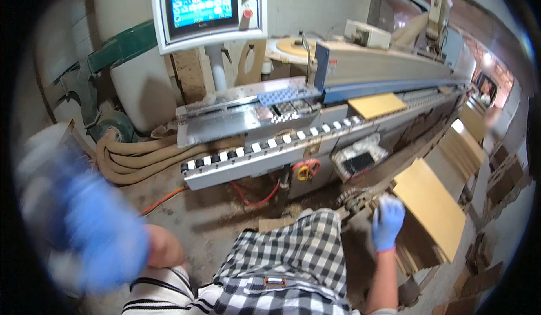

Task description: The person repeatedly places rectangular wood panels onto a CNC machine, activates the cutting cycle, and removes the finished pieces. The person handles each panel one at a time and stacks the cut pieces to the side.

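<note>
My left hand [101, 230], in a blue glove, is a motion-blurred shape at the lower left, with blurred dark and grey areas above it. Its fingers and anything in them cannot be made out. My right hand [387, 219], also blue-gloved, has curled fingers at the near left edge of a stacked yellow board [429, 205]. In front of me runs a long edge-banding machine with a roller rail [270, 143], a metal infeed plate [217, 129] and another yellow panel [376, 104] lying farther along it. A control screen [203, 5] stands above on a post.
Thick hoses [135, 160] and green machinery [115, 126] are at the left. A red cable [253, 199] hangs under the rail. A tray [359, 157] sits below the machine. More board stacks [462, 151] line the right side, beside loose panels [501, 185] on the floor.
</note>
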Available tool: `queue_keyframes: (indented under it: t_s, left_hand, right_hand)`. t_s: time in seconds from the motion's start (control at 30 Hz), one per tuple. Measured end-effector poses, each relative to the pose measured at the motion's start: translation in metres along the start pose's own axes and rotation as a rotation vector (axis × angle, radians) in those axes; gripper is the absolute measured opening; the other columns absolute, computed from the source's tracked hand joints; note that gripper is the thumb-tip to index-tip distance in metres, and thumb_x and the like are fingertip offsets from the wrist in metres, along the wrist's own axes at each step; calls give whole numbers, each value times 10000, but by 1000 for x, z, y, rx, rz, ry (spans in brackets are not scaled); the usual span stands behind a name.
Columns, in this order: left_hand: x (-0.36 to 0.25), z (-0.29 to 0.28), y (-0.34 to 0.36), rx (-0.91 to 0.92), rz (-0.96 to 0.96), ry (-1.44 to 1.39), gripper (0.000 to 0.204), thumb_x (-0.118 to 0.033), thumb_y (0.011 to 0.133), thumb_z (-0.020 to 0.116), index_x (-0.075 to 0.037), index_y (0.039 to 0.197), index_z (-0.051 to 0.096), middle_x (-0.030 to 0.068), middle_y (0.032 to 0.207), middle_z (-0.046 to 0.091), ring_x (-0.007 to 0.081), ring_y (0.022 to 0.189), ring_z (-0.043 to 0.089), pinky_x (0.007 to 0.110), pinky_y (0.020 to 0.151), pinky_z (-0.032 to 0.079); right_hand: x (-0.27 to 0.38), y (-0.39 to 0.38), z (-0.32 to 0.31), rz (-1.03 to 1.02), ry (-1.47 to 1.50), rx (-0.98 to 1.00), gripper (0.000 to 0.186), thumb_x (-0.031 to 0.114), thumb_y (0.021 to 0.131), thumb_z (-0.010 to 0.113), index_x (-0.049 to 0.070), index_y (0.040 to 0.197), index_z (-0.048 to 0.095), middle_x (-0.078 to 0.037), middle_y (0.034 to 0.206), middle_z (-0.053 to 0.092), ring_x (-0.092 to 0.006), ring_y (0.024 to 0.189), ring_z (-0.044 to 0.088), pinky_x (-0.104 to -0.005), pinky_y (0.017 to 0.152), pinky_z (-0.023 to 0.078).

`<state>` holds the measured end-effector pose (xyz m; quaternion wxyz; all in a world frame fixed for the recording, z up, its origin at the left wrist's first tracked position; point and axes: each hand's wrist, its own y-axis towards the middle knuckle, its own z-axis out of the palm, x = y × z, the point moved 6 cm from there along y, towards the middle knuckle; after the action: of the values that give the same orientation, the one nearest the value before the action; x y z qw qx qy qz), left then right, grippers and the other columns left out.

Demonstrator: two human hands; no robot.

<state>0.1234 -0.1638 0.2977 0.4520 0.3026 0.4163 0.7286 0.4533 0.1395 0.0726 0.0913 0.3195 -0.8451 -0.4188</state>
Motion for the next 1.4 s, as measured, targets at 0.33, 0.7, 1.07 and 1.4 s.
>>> queue_keyframes:
  t_s: [0.33,0.7,1.07,1.4]
  left_hand:
    - [233,-179,-206,1016,-612,1541,243,-306,858,572,-91,933,658,108,842,664,300,817,620,429,809,458]
    - [222,-180,-209,938,-292,1621,238,-345,852,575,-118,862,645,74,715,617,260,675,581,421,682,431]
    - [179,-127,-204,1079,-387,1236,623,-463,842,615,-101,1334,490,141,1368,486,318,1273,436,451,1108,272]
    - [131,-127,-203,1231,-405,1194,624,-541,756,670,-98,1190,600,148,1283,538,345,1249,437,492,1099,272]
  right_hand:
    - [-149,-146,35,1642,1205,-558,569,603,868,551,76,1083,576,-63,859,625,-125,651,520,-255,607,428]
    - [-135,-195,5,1600,1506,-627,274,351,844,688,132,987,607,-11,834,658,-114,561,550,-280,527,471]
    - [24,-88,49,1307,1804,-101,331,264,914,567,44,1158,528,-63,936,617,-152,689,578,-283,602,475]
    - [181,36,154,1074,2263,747,279,151,898,602,40,1147,539,-98,963,629,-203,768,643,-363,729,562]
